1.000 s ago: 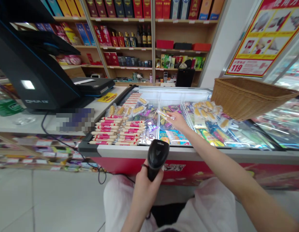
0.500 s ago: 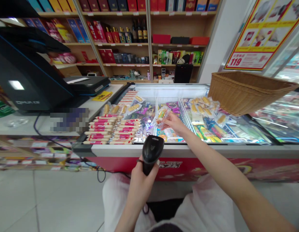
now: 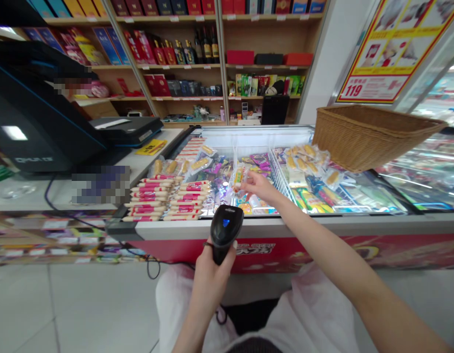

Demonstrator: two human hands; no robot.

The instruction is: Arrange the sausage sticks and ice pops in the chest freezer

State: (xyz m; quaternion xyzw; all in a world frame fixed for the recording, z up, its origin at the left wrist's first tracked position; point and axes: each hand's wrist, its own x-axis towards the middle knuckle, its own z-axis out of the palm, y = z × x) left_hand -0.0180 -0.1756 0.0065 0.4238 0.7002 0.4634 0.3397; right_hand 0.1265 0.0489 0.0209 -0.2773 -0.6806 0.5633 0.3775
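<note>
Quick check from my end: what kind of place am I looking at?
Most likely a shop: the left hand holds what looks like a barcode scanner, a display freezer holds packaged goods, and shelves carry boxes and bottles.

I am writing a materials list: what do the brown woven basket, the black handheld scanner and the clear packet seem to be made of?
Brown woven basket: matte wicker, or plastic imitating it; the weave shows.
Black handheld scanner: probably smooth plastic, slightly glossy, with soft highlights.
Clear packet: likely thin plastic film; glossy, contents visible through it.
</note>
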